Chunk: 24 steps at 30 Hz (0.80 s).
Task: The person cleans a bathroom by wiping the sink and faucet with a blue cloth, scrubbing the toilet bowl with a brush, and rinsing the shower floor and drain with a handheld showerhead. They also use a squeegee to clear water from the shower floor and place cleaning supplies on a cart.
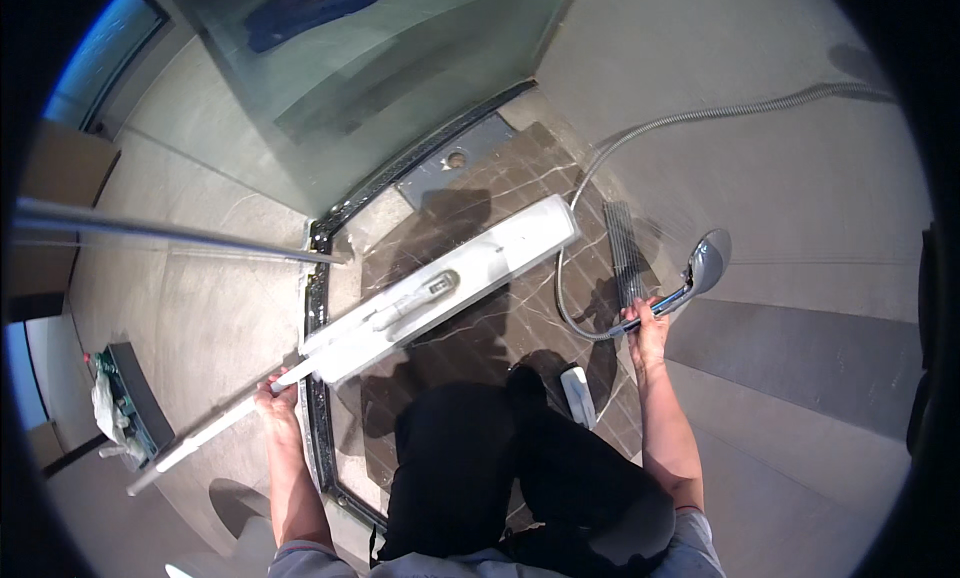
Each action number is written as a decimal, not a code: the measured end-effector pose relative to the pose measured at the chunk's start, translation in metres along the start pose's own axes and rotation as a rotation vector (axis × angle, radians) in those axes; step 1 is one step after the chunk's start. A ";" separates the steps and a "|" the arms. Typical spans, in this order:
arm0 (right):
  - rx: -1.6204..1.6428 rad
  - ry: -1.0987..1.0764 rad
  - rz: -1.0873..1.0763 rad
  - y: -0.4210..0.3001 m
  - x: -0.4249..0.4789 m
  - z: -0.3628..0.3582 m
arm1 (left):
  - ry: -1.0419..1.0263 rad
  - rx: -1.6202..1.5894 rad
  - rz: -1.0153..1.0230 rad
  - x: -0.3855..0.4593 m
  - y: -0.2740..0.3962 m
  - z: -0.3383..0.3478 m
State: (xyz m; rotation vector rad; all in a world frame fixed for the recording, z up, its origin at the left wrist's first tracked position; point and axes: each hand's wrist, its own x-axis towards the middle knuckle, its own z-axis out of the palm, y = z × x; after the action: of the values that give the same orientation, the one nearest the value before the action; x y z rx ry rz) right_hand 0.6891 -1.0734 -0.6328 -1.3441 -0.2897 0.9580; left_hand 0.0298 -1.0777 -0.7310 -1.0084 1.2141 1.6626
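Note:
My left hand (pixel 277 398) grips the white pole (pixel 217 426) of a flat mop. Its long white rectangular head (pixel 480 263), with the hinge side facing me, hangs over the brown tiled shower floor (pixel 540 158). In my right hand (pixel 649 330) is the handle of a chrome hand shower (pixel 709 259), its head pointing away to the right. A ribbed metal hose (pixel 675 119) loops down from the right wall and passes partly behind the mop head. I cannot tell whether water is running. Next to my right fingers is a dark ridged strip (pixel 622 244).
A glass panel (pixel 390 75) stands along a black wet sill (pixel 319 420). A metal pole (pixel 187 237) crosses on the left. A drain hole (pixel 455 159) lies in a grey recess. A small white object (pixel 577 398) lies near my knees; a green caddy with cloths (pixel 124 405) is outside, left.

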 end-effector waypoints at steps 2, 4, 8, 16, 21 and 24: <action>-0.007 -0.009 -0.005 -0.006 -0.002 -0.002 | -0.168 -0.014 0.130 -0.041 0.003 0.005; -0.029 -0.017 -0.014 -0.005 -0.002 0.001 | -0.319 -0.026 0.255 -0.096 0.018 0.021; -0.050 -0.040 0.006 -0.004 -0.002 0.014 | -0.646 0.183 0.597 -0.184 0.091 0.056; -0.200 -0.254 0.056 -0.007 -0.012 0.040 | -0.661 0.440 1.107 -0.234 0.328 0.086; -0.447 -0.372 0.063 0.005 -0.015 0.051 | -0.608 0.609 1.489 -0.217 0.425 0.089; -0.516 -0.370 0.045 0.012 -0.019 0.065 | -0.508 0.683 1.600 -0.189 0.442 0.084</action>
State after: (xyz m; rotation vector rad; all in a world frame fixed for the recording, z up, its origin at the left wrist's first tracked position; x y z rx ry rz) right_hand 0.6287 -1.0437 -0.6209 -1.6345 -0.8357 1.2216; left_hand -0.3287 -1.1125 -0.4018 1.1049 2.1134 1.9821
